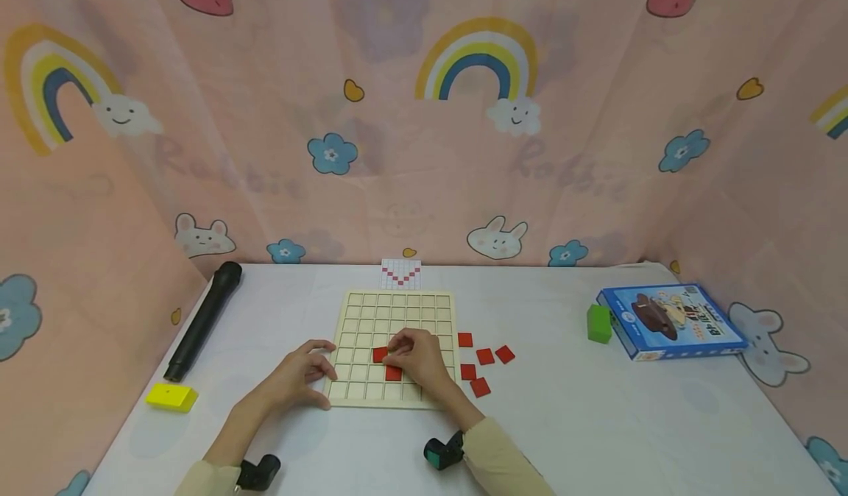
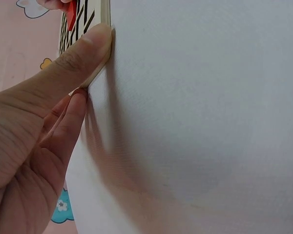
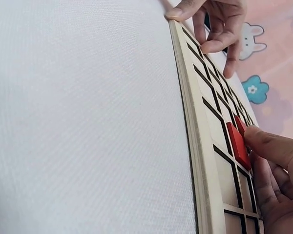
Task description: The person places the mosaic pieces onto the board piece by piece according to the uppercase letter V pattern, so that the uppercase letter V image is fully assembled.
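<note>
2 red square tiles [image 1: 386, 363] sit in cells near the middle of the wooden grid board [image 1: 371, 319], which lies flat on the white bench [image 1: 596, 422]. The upper one lies a cell up and to the left of the lower, the two meeting at a corner. The right hand [image 1: 416, 356] rests over them, its fingers [image 3: 271, 146] curled down with the tips on or at a tile; whether it pinches the tile or only presses it into its cell I cannot tell. The left hand [image 1: 301, 374] holds the board's left edge, thumb [image 2: 83, 53] pressed flat against the rim and the other fingers loosely bent on the grid.

The likely fault is a tile seated crooked, one corner riding the thin wooden divider, should the fingertip push off-centre. If the left thumb eases, the light board could slide on the smooth cloth and shake the placed tiles loose. The right wrist lies close to the 5 loose red tiles [image 1: 482, 363] just right of the board, and a sweep of the sleeve could scatter them. The pattern card [image 1: 400, 274] at the far edge shows a red V; a tile dropped 1 cell off would spoil the match.
</note>
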`<action>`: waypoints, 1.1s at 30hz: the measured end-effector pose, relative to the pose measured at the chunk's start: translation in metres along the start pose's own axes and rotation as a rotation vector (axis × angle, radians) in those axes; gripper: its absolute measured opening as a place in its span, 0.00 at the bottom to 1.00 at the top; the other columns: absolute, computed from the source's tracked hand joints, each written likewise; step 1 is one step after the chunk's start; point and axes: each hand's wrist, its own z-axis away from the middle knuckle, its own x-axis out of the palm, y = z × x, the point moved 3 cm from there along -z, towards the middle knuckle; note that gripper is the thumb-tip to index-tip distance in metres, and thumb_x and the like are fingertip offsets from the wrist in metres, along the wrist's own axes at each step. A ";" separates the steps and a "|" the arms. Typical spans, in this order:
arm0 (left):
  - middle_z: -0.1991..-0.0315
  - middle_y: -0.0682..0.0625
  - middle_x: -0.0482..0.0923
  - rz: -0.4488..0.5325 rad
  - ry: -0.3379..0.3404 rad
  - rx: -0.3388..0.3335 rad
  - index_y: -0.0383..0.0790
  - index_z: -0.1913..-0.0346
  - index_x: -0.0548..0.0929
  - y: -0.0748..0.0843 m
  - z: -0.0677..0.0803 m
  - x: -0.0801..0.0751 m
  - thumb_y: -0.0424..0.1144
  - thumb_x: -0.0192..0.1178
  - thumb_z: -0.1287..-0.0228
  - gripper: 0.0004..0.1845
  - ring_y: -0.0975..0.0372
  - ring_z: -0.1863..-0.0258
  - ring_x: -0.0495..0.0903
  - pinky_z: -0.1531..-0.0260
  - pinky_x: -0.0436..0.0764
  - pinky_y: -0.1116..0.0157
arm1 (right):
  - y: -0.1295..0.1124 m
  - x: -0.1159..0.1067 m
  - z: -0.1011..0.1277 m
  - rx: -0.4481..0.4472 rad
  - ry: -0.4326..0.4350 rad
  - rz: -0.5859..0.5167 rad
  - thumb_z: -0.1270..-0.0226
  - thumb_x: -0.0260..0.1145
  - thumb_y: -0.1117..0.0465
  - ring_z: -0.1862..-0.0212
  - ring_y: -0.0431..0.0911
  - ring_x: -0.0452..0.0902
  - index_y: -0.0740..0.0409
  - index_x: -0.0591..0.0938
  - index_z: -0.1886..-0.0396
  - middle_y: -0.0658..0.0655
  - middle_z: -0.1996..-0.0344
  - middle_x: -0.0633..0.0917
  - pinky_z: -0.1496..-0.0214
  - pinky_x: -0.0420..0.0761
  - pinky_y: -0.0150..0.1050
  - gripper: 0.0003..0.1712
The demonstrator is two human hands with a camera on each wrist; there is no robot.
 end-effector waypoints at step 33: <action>0.39 0.43 0.67 -0.007 0.019 -0.043 0.39 0.72 0.81 0.004 0.001 0.001 0.25 0.78 0.71 0.19 0.47 0.41 0.71 0.47 0.80 0.65 | 0.008 -0.039 0.016 0.141 -0.018 -0.140 0.44 0.71 0.70 0.63 0.48 0.83 0.66 0.83 0.60 0.60 0.63 0.85 0.57 0.85 0.32 0.11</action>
